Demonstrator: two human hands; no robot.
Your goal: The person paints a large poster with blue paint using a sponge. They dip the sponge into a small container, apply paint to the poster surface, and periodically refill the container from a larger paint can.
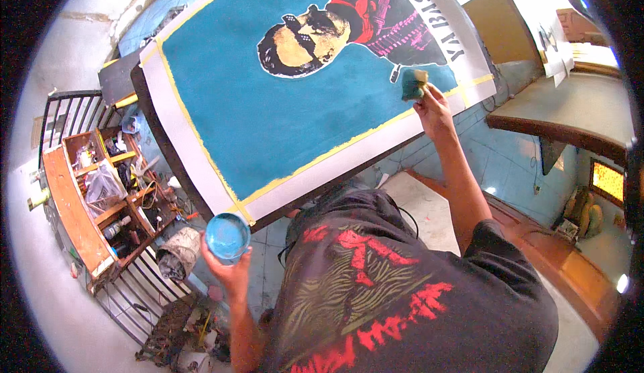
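A large painted poster [268,131] lies tilted before me on a dark-edged board. Teal covers its background, around a figure in dark glasses and a red neckerchief [363,21]. Yellow masking tape [190,119] frames the teal, with a white margin outside it. My left hand [231,271] is wrapped round a round tub of blue paint [227,237] by the poster's near left corner. Between the fingertips of my right hand [435,108] is a sponge [413,87], its lower part stained dark green-blue. It sits over the teal near the right-hand tape; whether it touches cannot be told.
At left stands a wooden shelf unit [77,205] crammed with bags, bottles and tools, beside black metal railings [127,292]. A paint-crusted bucket [180,252] is near my left hand. A brown-edged counter [570,104] juts in at right, above a blue tiled floor [493,151].
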